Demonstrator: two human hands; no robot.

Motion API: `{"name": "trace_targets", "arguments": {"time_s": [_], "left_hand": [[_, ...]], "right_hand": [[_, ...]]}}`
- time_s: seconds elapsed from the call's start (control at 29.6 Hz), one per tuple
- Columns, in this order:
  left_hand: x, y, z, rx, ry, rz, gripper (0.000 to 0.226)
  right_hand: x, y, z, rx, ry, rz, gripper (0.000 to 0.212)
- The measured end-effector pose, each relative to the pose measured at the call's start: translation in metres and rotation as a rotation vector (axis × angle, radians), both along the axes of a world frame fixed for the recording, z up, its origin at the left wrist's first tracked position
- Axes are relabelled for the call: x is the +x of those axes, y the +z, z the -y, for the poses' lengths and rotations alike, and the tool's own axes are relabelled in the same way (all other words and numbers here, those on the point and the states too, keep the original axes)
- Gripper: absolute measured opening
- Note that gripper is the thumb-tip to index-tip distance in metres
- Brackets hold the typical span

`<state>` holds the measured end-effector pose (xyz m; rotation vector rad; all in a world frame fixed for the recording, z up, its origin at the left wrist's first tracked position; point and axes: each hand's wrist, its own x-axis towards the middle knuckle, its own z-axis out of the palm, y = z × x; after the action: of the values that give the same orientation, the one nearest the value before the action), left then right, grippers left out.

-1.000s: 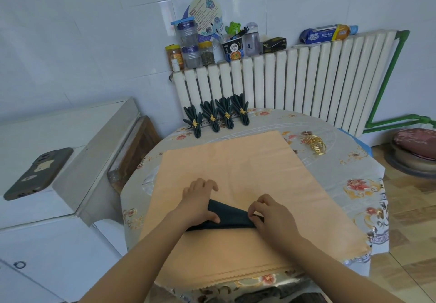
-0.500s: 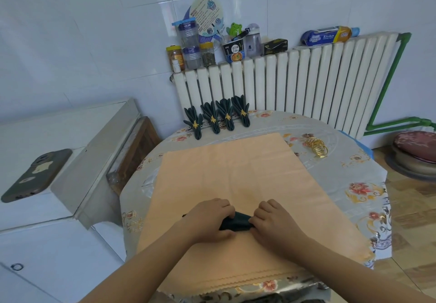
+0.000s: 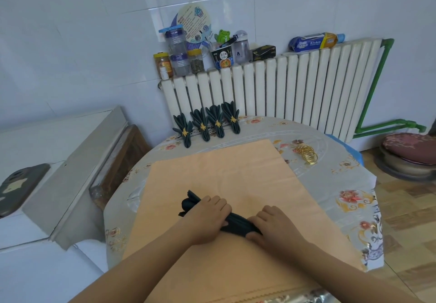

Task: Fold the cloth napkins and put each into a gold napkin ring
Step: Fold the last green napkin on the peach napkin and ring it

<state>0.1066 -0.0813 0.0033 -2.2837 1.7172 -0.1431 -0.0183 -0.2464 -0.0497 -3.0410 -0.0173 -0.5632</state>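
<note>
Left hand (image 3: 207, 217) and right hand (image 3: 271, 228) both curl round dark napkin (image 3: 238, 222), squeezing pleats into narrow bundle, likely for gold rings (image 3: 306, 155) waiting far right.

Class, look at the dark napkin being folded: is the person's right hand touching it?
Touching. The head view shows the right hand with its fingers curled around one end of the dark napkin, no gap between them.

"Kitchen" on blue-and-yellow packet (image 3: 315, 42) atop the radiator (image 3: 283, 90)
</note>
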Motion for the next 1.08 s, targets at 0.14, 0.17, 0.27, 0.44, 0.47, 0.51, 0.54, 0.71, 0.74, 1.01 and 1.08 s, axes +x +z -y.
{"name": "trace_targets", "arguments": {"time_s": [0.14, 0.17, 0.27, 0.44, 0.47, 0.51, 0.54, 0.71, 0.74, 1.01, 1.08], "left_hand": [[0.011, 0.015, 0.019, -0.024, 0.073, -0.242, 0.025], [0.015, 0.021, 0.025, -0.073, 0.11, -0.323, 0.023], [0.025, 0.035, 0.049, -0.218, 0.244, -0.457, 0.018], [0.041, 0.039, 0.098, -0.297, 0.319, -0.359, 0.018], [0.045, 0.039, 0.106, -0.31, 0.331, -0.334, 0.018], [0.052, 0.038, 0.117, -0.319, 0.341, -0.311, 0.017], [0.054, 0.038, 0.119, -0.325, 0.356, -0.289, 0.017], [0.078, 0.024, 0.15, -0.331, 0.399, -0.225, 0.02], [0.079, 0.022, 0.15, -0.348, 0.404, -0.229, 0.02], [0.089, 0.003, 0.164, -0.454, 0.382, -0.31, 0.016], [0.089, 0.004, 0.164, -0.462, 0.377, -0.319, 0.016]], "right_hand": [[0.006, 0.0, 0.018, -0.078, -0.011, 0.123, 0.035], [0.008, 0.002, 0.024, -0.077, -0.014, 0.156, 0.035], [0.018, 0.012, 0.047, -0.032, -0.037, 0.18, 0.029], [0.031, 0.027, 0.098, 0.241, -0.196, 0.156, 0.024], [0.033, 0.027, 0.109, 0.321, -0.289, 0.168, 0.026], [0.038, 0.027, 0.123, 0.377, -0.398, 0.204, 0.028], [0.038, 0.027, 0.131, 0.419, -0.507, 0.23, 0.032], [0.059, 0.018, 0.182, 0.517, -0.896, 0.189, 0.06], [0.061, 0.018, 0.185, 0.531, -0.932, 0.166, 0.065], [0.08, 0.005, 0.217, 0.528, -0.979, 0.071, 0.049], [0.076, 0.005, 0.216, 0.594, -0.963, 0.132, 0.045]]}}
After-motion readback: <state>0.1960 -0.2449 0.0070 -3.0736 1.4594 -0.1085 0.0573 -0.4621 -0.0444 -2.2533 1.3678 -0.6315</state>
